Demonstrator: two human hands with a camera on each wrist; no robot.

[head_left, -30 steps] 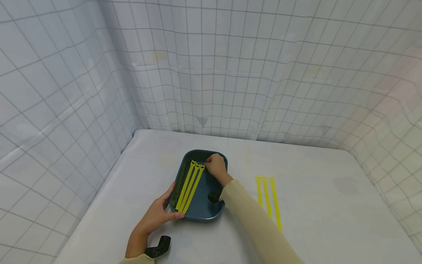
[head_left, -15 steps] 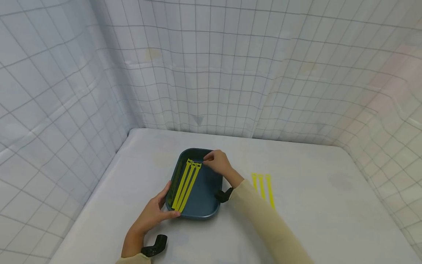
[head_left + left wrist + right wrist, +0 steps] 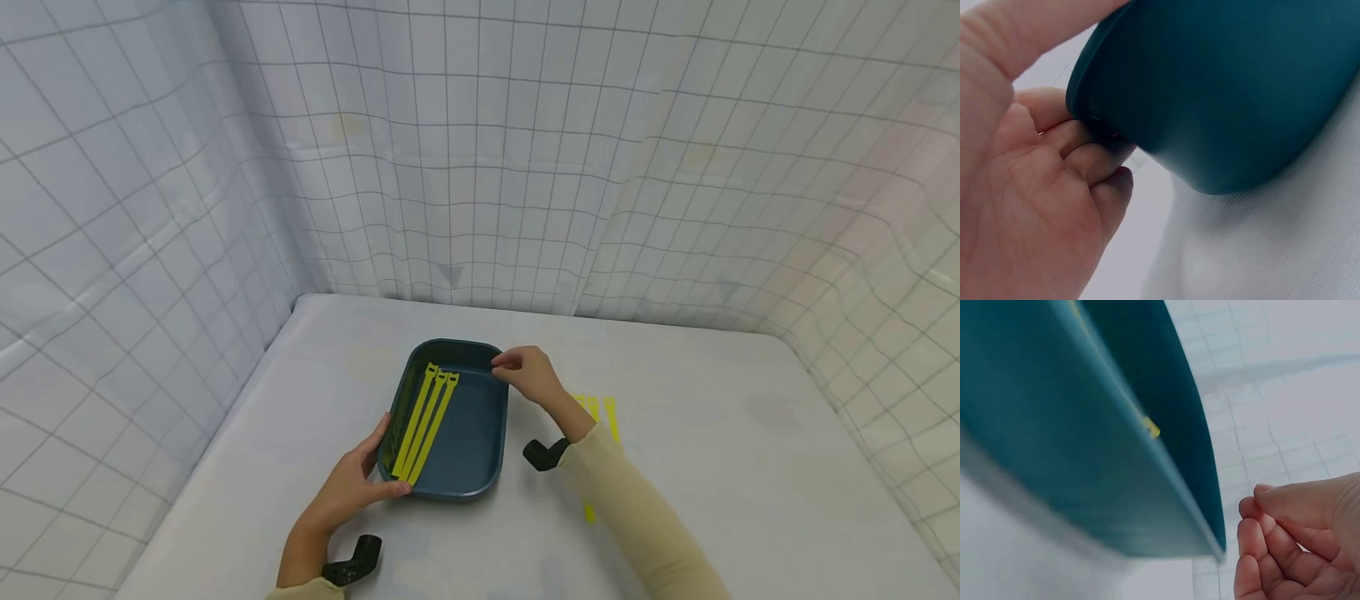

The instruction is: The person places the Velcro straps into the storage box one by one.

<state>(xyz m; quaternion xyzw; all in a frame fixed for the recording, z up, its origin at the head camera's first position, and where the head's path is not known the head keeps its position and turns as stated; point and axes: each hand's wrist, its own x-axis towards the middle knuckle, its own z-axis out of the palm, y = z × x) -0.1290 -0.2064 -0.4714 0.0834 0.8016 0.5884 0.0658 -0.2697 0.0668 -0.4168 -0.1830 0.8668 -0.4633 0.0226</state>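
A dark teal tray (image 3: 468, 442) sits on the table, with three yellow cable straps (image 3: 427, 425) lying side by side along its left part, slotted heads at the far end. My left hand (image 3: 352, 487) grips the tray's near left corner; its thumb lies over the rim and its fingers are on the outer wall, as the left wrist view shows. My right hand (image 3: 531, 373) hovers at the far right corner of the tray, fingers loosely curled. In the right wrist view, that hand (image 3: 1294, 544) holds nothing.
More yellow straps (image 3: 611, 412) lie on the white table (image 3: 750, 467) right of the tray, partly hidden by the right forearm. Gridded white curtains (image 3: 465, 167) surround the table. Each wrist bears a black camera (image 3: 546, 455).
My right hand has moved right, out from inside the tray to beyond its right rim. My left hand keeps its grip on the tray. The three straps in it lie as before.
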